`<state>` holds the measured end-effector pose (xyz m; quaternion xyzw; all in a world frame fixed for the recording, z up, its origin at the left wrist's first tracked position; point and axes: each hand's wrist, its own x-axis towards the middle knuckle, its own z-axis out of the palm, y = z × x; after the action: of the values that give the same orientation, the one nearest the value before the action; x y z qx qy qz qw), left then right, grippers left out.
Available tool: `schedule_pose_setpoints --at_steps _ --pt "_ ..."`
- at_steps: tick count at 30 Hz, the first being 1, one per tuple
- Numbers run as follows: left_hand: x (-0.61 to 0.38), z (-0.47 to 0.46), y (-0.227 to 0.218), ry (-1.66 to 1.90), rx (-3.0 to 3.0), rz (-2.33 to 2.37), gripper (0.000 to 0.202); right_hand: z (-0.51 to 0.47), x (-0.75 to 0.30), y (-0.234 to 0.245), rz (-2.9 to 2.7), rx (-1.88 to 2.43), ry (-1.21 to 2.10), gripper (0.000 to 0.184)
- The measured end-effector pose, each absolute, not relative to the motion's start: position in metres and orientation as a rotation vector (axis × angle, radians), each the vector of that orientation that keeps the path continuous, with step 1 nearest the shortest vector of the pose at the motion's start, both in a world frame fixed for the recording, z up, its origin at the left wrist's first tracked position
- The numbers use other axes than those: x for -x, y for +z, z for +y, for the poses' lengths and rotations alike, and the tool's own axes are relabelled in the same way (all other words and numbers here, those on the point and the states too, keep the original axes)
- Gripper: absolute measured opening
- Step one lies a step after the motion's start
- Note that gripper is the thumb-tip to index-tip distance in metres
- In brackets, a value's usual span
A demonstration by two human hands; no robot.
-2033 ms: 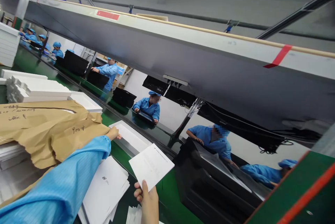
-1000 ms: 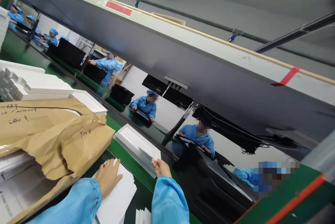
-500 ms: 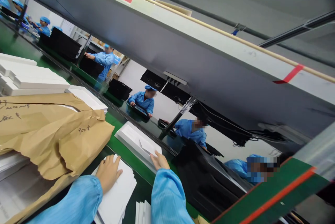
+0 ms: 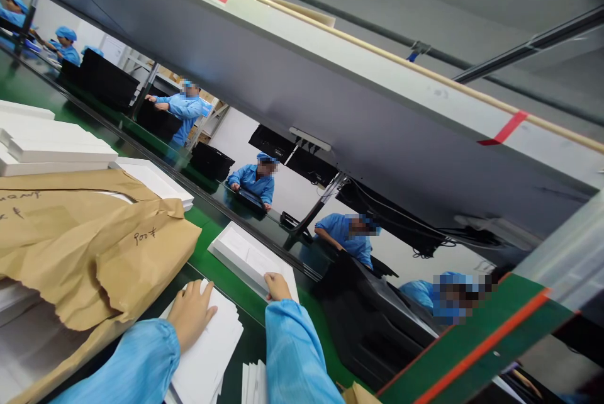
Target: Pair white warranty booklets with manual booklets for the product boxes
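My left hand (image 4: 189, 313) lies flat, fingers spread, on a stack of white paper sheets (image 4: 207, 353) near the bottom of the view. My right hand (image 4: 276, 286) reaches to the near end of a shallow white tray (image 4: 236, 246) on the green belt and presses on a white sheet lying in it; its fingers are mostly hidden behind the hand. Both arms wear light blue sleeves.
Crumpled brown wrapping paper (image 4: 85, 240) covers stacks at the left, with white foam trays (image 4: 56, 149) behind. A second small pile of white sheets (image 4: 255, 382) lies by my right sleeve. A large grey shelf (image 4: 330, 95) overhangs. Several workers in blue stand across the green belt (image 4: 221, 281).
My right hand carried the white sheet forward and laid it in the white tray. My left hand drew back from the tray and settled on the paper stack. The view has shifted slightly.
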<state>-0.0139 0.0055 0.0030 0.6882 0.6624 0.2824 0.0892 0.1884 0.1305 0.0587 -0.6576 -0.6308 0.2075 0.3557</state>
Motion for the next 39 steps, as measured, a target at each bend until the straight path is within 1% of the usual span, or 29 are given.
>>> schedule_pose_setpoints --at_steps 3,6,10,15,17,22,24,26,29,34,36,39 --pt "0.014 0.005 0.004 0.841 -2.041 1.96 0.044 0.128 -0.183 0.064 -1.778 1.858 0.39 0.022" --pt "0.014 0.005 0.004 0.848 -2.033 1.956 0.044 0.128 -0.173 0.064 -1.93 1.9 0.283 0.024" --pt "0.014 0.008 0.001 0.88 -2.007 1.943 0.045 0.132 -0.165 0.06 -2.052 1.975 0.25 0.027" --pt "0.024 0.019 -0.001 0.937 -1.897 1.794 0.051 0.13 -0.171 0.063 -2.122 2.018 0.201 0.029" --pt "0.031 0.025 -0.001 0.965 -1.836 1.753 0.047 0.122 -0.175 0.068 -2.152 1.985 0.164 0.03" --pt "0.044 0.033 -0.001 0.971 -1.788 1.765 0.028 0.075 -0.175 0.083 -2.282 1.754 0.107 0.03" --pt "0.046 0.033 -0.001 0.99 -1.8 1.768 0.027 0.046 -0.17 0.083 -2.329 1.653 0.116 0.031" --pt "0.047 0.03 0.0 1.013 -1.845 1.81 0.033 0.014 -0.164 0.075 -2.361 1.546 0.136 0.031" --pt "0.043 0.022 0.005 0.954 -1.945 1.984 0.042 -0.03 -0.149 0.052 -2.346 1.371 0.176 0.029" --pt "0.025 0.004 0.005 0.812 -2.126 2.166 0.038 -0.07 -0.12 0.015 -2.149 1.46 0.169 0.034" --pt "0.02 -0.001 0.001 0.769 -2.134 2.176 0.039 -0.073 -0.111 0.009 -2.003 1.476 0.276 0.036" --pt "0.017 -0.004 -0.001 0.816 -2.13 2.18 0.04 -0.069 -0.103 0.005 -1.688 1.365 0.613 0.046"
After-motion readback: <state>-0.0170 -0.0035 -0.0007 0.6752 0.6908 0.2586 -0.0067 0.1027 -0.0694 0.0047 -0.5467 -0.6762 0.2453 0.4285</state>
